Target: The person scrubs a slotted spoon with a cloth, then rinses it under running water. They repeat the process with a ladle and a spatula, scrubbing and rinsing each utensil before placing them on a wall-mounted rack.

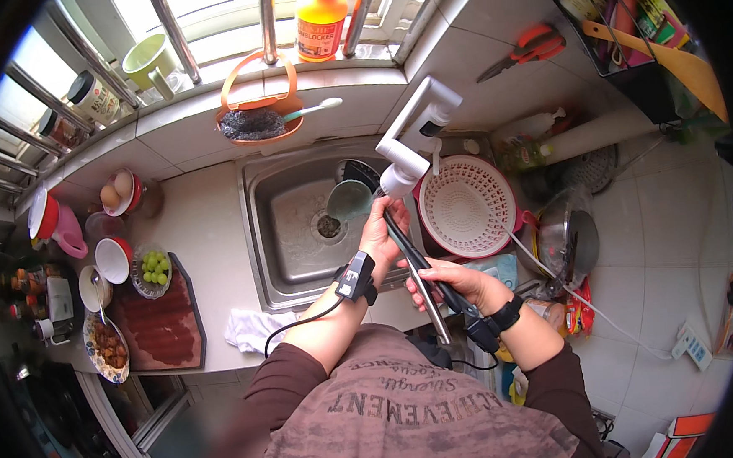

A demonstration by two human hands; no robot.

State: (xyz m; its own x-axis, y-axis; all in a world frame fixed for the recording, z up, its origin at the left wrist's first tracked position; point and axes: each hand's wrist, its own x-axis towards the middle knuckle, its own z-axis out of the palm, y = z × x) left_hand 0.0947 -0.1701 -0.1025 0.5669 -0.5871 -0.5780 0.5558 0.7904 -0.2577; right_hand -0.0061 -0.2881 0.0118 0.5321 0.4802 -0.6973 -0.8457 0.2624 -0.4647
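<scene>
Over the front right of the sink [272,260], my left hand [379,235] is closed around the upper part of long, thin handles, just below the white tap [407,174]. My right hand [454,281] grips them lower down, in front of my shirt. One handle is black [407,247] and another is shiny metal [430,309]; their working ends are hidden, so I cannot tell which utensils they are. Beside my left hand, a grey-green bowl [350,200] is tilted in the sink, with a dark slotted piece [357,172] behind it.
Right of the sink sits a white colander [464,202] in a pink basin. A cutting board [158,321], green grapes [156,268] and small bowls [114,259] stand left. A white cloth [251,328] lies at the front edge. Orange-handled scissors [536,44] hang on the wall.
</scene>
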